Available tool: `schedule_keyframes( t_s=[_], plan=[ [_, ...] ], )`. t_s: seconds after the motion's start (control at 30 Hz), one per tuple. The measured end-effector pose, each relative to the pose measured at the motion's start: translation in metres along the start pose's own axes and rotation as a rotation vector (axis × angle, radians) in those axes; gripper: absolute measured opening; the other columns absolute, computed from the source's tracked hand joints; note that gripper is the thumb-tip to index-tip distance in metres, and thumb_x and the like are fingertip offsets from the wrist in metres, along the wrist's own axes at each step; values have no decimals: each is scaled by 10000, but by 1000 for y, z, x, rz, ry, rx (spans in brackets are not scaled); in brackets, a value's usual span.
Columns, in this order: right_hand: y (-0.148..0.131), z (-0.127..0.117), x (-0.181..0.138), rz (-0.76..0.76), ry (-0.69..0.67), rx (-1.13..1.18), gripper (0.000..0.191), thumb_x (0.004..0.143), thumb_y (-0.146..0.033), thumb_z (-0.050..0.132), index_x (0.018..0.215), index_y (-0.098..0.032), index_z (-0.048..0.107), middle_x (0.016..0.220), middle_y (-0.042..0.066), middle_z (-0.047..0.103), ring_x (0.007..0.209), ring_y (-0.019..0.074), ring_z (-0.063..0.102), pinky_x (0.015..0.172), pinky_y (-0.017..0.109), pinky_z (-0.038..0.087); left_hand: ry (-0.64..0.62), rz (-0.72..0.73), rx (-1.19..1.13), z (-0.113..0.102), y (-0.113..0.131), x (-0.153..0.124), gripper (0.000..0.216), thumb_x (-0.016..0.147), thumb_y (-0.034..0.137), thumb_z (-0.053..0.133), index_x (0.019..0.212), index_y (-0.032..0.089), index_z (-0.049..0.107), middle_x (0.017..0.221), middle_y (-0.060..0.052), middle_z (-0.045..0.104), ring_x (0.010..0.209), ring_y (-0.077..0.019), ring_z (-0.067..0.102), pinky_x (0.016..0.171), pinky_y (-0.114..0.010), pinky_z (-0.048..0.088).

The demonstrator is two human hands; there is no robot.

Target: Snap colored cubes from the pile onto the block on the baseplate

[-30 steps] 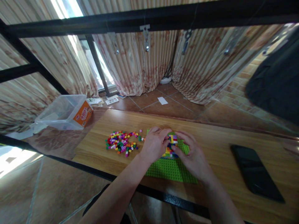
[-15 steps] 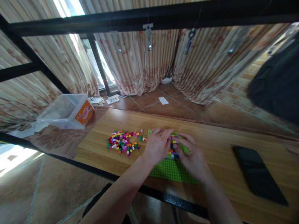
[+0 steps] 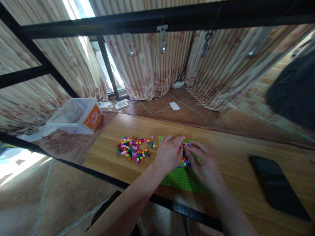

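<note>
A green studded baseplate (image 3: pixel 185 181) lies on the wooden table, partly covered by both hands. On it stands a block of small multicoloured building bricks (image 3: pixel 186 160). My left hand (image 3: pixel 169 153) rests over the left side of these bricks, fingers bent and held together, and its fingertips are mostly hidden. From the right, my right hand (image 3: pixel 206 165) reaches in with thumb and fingers curled at the top of the brick block. Whatever sits between the fingertips is too small to make out. Left of the baseplate, loose bricks (image 3: pixel 134 149) lie in a scattered pile.
A black phone (image 3: pixel 278 186) lies on the table (image 3: pixel 233 157) at the right. Beyond its left end is a clear plastic bin (image 3: pixel 71 114) with an orange label. Black metal bars (image 3: pixel 142 26) cross above the table, with small metal clips hanging. A dark garment (image 3: pixel 295 85) shows at far right.
The whole view has shifted slightly, so things appear a little further right. My right fingers have moved slightly at the bricks' top edge; my left hand stays over the bricks.
</note>
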State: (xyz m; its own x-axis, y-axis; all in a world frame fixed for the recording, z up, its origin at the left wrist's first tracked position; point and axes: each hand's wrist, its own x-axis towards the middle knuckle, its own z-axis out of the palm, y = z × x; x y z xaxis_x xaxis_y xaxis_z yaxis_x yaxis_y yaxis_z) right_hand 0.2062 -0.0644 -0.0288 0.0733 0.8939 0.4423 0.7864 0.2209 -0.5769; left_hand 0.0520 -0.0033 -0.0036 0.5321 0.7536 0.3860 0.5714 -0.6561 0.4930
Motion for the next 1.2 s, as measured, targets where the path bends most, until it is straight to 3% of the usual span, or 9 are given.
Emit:
schedule_keyframes(
  t_s=[0.17,0.3,0.4,0.53,0.7,1.03,1.2],
  plan=[
    [-1,2,-1,17,21,-45,292,943,-419,502,1062,-298,740,1189,84,665,1052,262,650,900,494,555,97,-39,-54,-12,-9,3,367,846,127,540,1203,196,588,896,-12,735,927,-217,608,927,-400,471],
    [-6,3,-3,59,60,-16,299,942,-441,509,1040,-293,750,1190,87,668,1040,252,657,914,480,554,168,-210,23,-32,-40,6,377,825,81,518,1176,179,616,917,-36,735,911,-208,630,884,-360,497],
    [-9,3,-4,74,74,52,293,944,-421,512,1061,-281,742,1222,88,652,1058,232,654,931,446,552,61,-328,208,-43,-65,4,334,815,73,525,1111,141,666,1021,-95,732,971,-238,641,938,-392,478],
    [-8,-3,-1,126,167,89,294,932,-400,535,1112,-253,715,1233,100,647,1103,239,637,958,450,538,-102,-338,337,-46,-80,0,290,869,135,511,1082,141,709,1021,-127,727,994,-252,638,979,-417,447],
    [-4,-8,3,155,241,89,281,928,-393,533,1062,-231,720,1157,104,679,1054,245,652,961,471,529,-163,-358,371,-38,-83,-1,283,847,105,504,981,188,739,1026,-99,717,1006,-226,613,964,-385,447],
    [-5,-10,1,126,217,56,251,926,-360,539,1009,-216,727,1123,109,689,1041,237,655,952,451,532,-122,-382,419,-37,-82,2,199,831,111,534,769,181,709,854,-95,717,864,-222,629,883,-372,487],
    [-6,-11,3,135,232,74,248,933,-355,529,1021,-227,723,1133,103,685,1041,231,656,955,448,530,-5,-295,37,-46,-63,7,185,885,170,530,825,189,704,850,-38,741,822,-178,664,806,-301,507]
  ],
)
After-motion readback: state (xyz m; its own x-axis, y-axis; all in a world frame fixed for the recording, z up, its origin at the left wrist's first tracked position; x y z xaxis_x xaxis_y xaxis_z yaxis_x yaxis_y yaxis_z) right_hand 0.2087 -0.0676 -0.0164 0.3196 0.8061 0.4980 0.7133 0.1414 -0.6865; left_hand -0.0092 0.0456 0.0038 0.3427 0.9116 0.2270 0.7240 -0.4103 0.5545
